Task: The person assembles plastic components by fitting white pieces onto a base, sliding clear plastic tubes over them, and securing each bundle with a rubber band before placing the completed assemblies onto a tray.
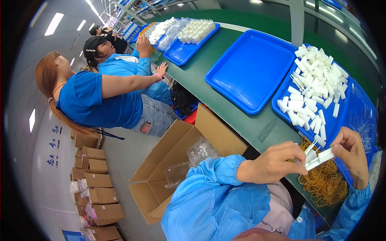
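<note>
My left hand (277,162) and my right hand (352,152) meet over the near right part of the bench. Between them is a white plastic plug piece (320,159), a slim block with thin prongs at its left end. The fingers of my left hand pinch the pronged end, and those of my right hand grip the other end. Whether this is one part or two pressed together, I cannot tell. Just below lies a heap of yellow-brown rubber bands (323,184). Beyond my hands, a blue tray holds a pile of similar white plastic pieces (315,86).
A bare blue tray (251,70) lies on the green bench (197,82). Farther left, another blue tray (181,56) bears white parts. At the right is a tray of clear plastic pieces (362,120). An open cardboard box (161,172) stands beside me; two people are along the bench.
</note>
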### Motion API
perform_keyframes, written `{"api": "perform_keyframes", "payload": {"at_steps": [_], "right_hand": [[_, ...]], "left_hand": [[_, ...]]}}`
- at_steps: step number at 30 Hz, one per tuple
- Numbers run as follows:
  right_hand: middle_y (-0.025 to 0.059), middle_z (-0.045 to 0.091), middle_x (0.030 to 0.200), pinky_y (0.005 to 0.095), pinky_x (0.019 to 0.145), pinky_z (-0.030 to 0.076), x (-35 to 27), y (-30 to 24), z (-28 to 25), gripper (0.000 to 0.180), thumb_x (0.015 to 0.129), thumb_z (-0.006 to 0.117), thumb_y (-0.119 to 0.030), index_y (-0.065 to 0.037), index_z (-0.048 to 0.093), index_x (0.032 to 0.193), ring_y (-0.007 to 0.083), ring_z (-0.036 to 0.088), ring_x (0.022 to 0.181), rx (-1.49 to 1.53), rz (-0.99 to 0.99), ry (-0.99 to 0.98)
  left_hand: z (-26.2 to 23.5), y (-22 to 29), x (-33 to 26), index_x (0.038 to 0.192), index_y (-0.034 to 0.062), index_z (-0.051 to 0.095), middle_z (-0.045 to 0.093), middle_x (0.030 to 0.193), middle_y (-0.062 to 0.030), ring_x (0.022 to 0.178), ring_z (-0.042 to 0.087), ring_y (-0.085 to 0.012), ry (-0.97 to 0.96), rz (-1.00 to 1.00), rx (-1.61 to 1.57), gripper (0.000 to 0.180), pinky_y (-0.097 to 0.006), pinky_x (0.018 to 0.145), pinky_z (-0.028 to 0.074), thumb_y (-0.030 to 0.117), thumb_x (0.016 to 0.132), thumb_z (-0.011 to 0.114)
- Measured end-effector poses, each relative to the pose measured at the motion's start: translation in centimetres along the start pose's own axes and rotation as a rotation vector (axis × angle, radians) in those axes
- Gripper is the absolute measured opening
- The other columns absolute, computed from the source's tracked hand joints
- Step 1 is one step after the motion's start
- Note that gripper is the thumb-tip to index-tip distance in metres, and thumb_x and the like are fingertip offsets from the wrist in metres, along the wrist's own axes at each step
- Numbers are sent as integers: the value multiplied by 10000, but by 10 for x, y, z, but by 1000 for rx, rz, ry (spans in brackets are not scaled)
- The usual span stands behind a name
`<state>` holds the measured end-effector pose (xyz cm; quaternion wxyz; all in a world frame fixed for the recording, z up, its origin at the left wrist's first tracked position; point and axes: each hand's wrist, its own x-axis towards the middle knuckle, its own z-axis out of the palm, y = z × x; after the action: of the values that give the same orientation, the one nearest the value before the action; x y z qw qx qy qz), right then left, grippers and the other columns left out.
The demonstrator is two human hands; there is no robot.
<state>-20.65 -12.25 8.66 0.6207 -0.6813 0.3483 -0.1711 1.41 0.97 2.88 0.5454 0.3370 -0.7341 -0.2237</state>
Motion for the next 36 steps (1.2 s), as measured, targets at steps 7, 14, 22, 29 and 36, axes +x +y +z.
{"api": "perform_keyframes", "payload": {"at_steps": [7, 14, 22, 29, 36], "right_hand": [[35, 599, 697, 204, 600, 403, -4, 0, 10, 223, 777, 718, -188, -10, 586, 761, 64, 522, 636, 52, 100, -153], [17, 577, 675, 212, 587, 366, -9, -11, 21, 157, 763, 688, -136, -2, 614, 729, 59, 485, 632, -50, -7, -65], [7, 547, 652, 217, 552, 355, 10, -1, 25, 142, 804, 627, -135, -15, 598, 732, 43, 463, 626, 0, -19, -162], [80, 588, 692, 354, 605, 423, 46, 34, 14, 151, 782, 657, -204, -57, 622, 771, 265, 579, 697, -589, -491, 231], [93, 622, 683, 386, 622, 433, 50, 70, 26, 99, 697, 638, -91, -43, 587, 767, 254, 620, 719, -1269, -454, 83]], "left_hand": [[7, 5, -4, 936, 52, 680, 586, 934, -89, 839, 594, -263, 3, 70, 102, 271, -321, 676, 501, -43, 684, 655], [19, 4, -7, 1076, 4, 638, 475, 1141, -187, 884, 599, -253, 175, -92, -32, 365, -328, 767, 506, -95, 726, 669], [33, -16, -14, 1116, -18, 596, 546, 1108, -167, 950, 599, -257, 334, -309, 0, 416, -304, 791, 500, -98, 710, 642], [22, -44, -22, 1081, -2, 541, 588, 1004, -72, 889, 573, -137, 425, -615, -204, 222, -279, 775, 480, 50, 873, 599], [3, -50, -25, 1123, -2, 542, 610, 1017, -90, 917, 592, -145, 572, -560, -224, 284, -269, 804, 477, 95, 872, 633]]}}
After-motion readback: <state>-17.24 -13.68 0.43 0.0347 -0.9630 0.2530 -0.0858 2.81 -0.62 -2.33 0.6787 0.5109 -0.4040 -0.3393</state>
